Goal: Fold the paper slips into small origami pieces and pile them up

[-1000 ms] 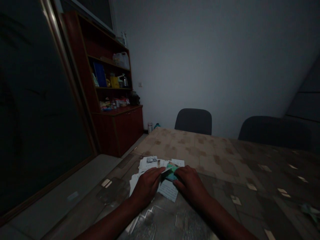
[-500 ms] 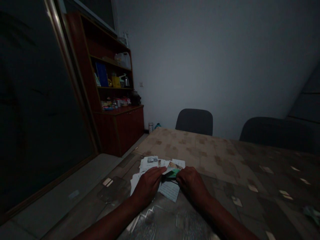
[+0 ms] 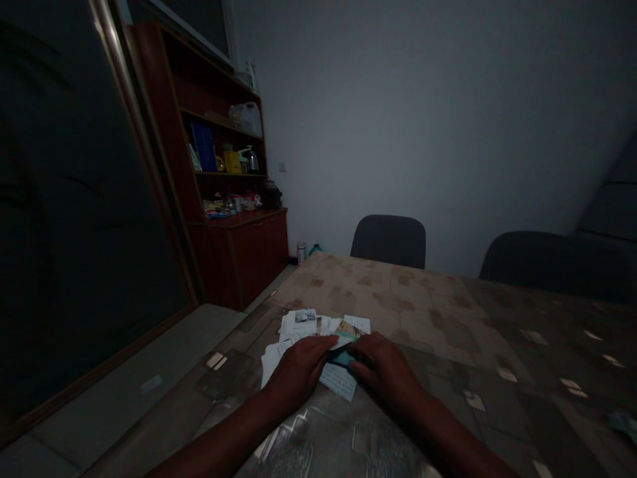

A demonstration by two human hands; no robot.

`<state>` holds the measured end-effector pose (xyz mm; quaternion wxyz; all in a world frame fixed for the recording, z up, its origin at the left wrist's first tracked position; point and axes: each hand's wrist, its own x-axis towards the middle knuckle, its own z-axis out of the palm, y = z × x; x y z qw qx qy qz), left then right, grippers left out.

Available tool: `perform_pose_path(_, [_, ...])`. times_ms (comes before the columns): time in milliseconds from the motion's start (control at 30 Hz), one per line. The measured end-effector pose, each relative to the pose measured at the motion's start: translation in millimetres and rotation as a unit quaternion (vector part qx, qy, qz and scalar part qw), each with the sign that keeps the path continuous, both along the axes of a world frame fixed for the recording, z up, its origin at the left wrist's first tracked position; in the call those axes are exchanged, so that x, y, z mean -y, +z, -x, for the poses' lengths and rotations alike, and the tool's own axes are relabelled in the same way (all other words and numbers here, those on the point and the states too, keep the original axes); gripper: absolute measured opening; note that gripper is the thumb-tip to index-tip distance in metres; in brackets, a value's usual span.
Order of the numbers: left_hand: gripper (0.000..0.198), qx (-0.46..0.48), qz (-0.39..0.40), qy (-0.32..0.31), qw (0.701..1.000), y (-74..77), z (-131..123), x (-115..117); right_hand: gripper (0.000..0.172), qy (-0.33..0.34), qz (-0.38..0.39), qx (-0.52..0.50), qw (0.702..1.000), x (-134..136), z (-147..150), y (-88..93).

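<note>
My left hand [image 3: 301,366] is closed at the left side of a small green-and-white folded paper or card [image 3: 343,355], its fingers together along the upper edge. My right hand [image 3: 382,364] grips the right side of the same piece with curled fingers. A dark gap shows between its layers; its exact kind is hard to make out in the dim light. Beneath lies a white sheet with lines of print [image 3: 339,381]. Behind the hands are loose white cards, one with a grey picture [image 3: 304,320] and another with a brownish picture [image 3: 350,328].
The patterned tablecloth [image 3: 448,332] has a clear glossy cover near me. Two grey chairs stand beyond it, one straight ahead [image 3: 389,240] and one at the right [image 3: 547,265]. A red-brown cabinet [image 3: 243,255] with filled shelves is at the left.
My right hand has rolled over slightly, its thumb now lower on the folded piece. The piece sits flatter between my hands. My left fingers have shifted slightly right.
</note>
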<state>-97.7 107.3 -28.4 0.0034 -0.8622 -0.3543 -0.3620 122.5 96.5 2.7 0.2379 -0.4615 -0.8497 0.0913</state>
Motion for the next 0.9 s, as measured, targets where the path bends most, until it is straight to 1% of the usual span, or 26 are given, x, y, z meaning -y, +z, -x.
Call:
perform_pose_path(100, [0.039, 0.001, 0.006, 0.004, 1.0, -0.3, 0.5, 0.1, 0.035, -0.016, -0.005, -0.017, 1.0, -2.7, 1.7, -4.4])
perform_pose_path(133, [0.04, 0.001, 0.008, 0.004, 1.0, -0.4, 0.6, 0.2, 0.037, -0.023, -0.005, -0.019, 1.0, -3.5, 2.7, -5.2])
perform_pose_path(167, [0.041, 0.001, 0.009, 0.005, 1.0, -0.5, 0.6, 0.2, 0.037, -0.029, -0.003, -0.02, 0.999, -4.2, 3.9, -5.7])
perform_pose_path(300, [0.046, 0.0, 0.013, 0.002, 1.0, -1.6, 1.1, 0.1, 0.023, -0.039, 0.007, -0.012, 0.999, -5.0, 7.1, -5.4])
perform_pose_path(367, [0.047, 0.0, 0.013, -0.001, 1.0, -2.5, 1.5, -0.4, 0.02, -0.04, 0.009, -0.007, 0.999, -4.9, 7.3, -4.9])
perform_pose_path(533, [0.043, 0.003, 0.009, -0.002, 1.0, -3.9, 1.9, -1.1, 0.012, -0.033, 0.012, 0.005, 0.999, -4.9, 6.0, -1.8])
perform_pose_path(733, [0.039, 0.004, 0.007, 0.0, 1.0, -2.7, 1.5, -0.6, 0.011, -0.008, 0.017, 0.018, 1.0, -9.0, 4.0, 7.1])
perform_pose_path(900, [0.039, 0.003, 0.006, -0.001, 1.0, -1.3, 1.0, 0.1, 0.013, 0.019, 0.019, 0.023, 0.999, -14.3, -0.4, 8.5])
